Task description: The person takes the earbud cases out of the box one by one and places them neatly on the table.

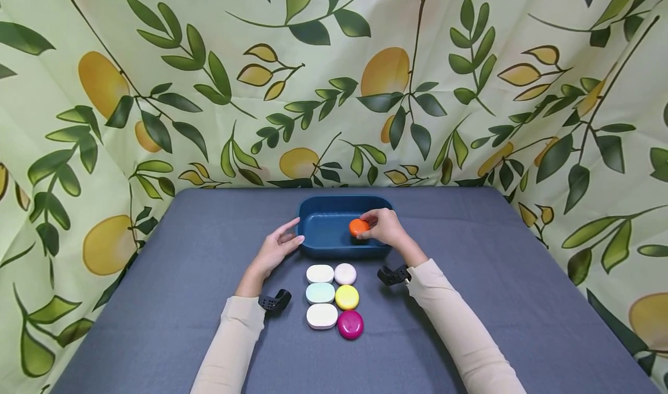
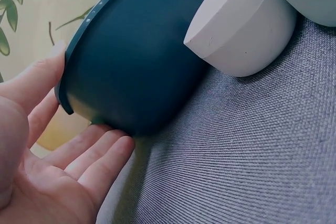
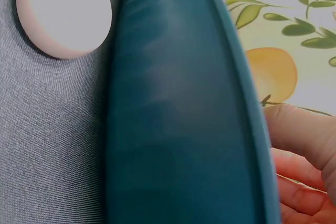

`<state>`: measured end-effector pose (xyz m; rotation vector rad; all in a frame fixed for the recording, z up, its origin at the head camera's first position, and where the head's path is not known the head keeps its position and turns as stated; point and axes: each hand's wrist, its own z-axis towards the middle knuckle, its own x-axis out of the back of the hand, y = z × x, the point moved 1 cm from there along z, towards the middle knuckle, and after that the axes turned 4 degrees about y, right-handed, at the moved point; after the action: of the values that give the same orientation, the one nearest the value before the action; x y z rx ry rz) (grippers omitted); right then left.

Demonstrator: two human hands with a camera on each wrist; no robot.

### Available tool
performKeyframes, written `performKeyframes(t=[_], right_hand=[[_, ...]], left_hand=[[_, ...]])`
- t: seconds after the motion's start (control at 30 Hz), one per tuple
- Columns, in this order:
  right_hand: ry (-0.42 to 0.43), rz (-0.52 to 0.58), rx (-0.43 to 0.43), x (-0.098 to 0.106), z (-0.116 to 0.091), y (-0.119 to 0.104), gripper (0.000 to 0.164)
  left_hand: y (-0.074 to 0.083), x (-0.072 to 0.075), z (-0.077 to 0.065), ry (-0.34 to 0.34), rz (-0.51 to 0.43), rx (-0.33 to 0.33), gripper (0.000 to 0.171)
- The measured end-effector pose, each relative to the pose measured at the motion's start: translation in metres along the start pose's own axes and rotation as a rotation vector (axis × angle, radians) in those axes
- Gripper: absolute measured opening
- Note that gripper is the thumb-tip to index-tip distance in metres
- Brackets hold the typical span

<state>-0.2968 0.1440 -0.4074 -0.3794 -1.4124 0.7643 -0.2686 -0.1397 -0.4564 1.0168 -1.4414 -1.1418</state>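
My right hand (image 1: pixel 387 228) pinches a glossy orange round puck-shaped piece (image 1: pixel 357 227) inside the dark blue rectangular bin (image 1: pixel 339 253), near its right end. In the right wrist view the bin's wall (image 3: pixel 173 108) hides that piece and the fingertips. At the bin's left end rests my left hand (image 1: pixel 271 253), thumb and fingers spread and loosely bent. The left wrist view has its fingertips touching the outer wall and rim, without gripping. In front of the bin lie two columns: oval white (image 1: pixel 320 274), pale blue (image 1: pixel 320 293) and white (image 1: pixel 322 316) pieces, beside round ones.
The round pieces are pale pink (image 1: pixel 345 274), yellow (image 1: pixel 347 297) and magenta (image 1: pixel 350 324), close to the bin's front wall and between both forearms. A grey-blue cloth (image 1: pixel 469 301) covers the table. Behind it hangs a leaf-and-fruit patterned curtain (image 1: pixel 334 121).
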Motion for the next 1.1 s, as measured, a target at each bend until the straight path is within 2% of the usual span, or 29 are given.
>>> performKeyframes(t=[0.3, 0.53, 1.1], right_hand=[[0.024, 0.075, 0.026, 0.009, -0.015, -0.006, 0.045], [0.018, 0.092, 0.081, 0.017, -0.032, -0.012, 0.045], [-0.01, 0.132, 0.115, 0.021, -0.074, -0.014, 0.044]], left_hand=[[-0.002, 0.001, 0.001, -0.005, -0.01, 0.006, 0.057], [-0.001, 0.0, 0.001, 0.0, -0.006, 0.005, 0.057], [-0.002, 0.0, 0.001, -0.002, -0.018, 0.004, 0.057]])
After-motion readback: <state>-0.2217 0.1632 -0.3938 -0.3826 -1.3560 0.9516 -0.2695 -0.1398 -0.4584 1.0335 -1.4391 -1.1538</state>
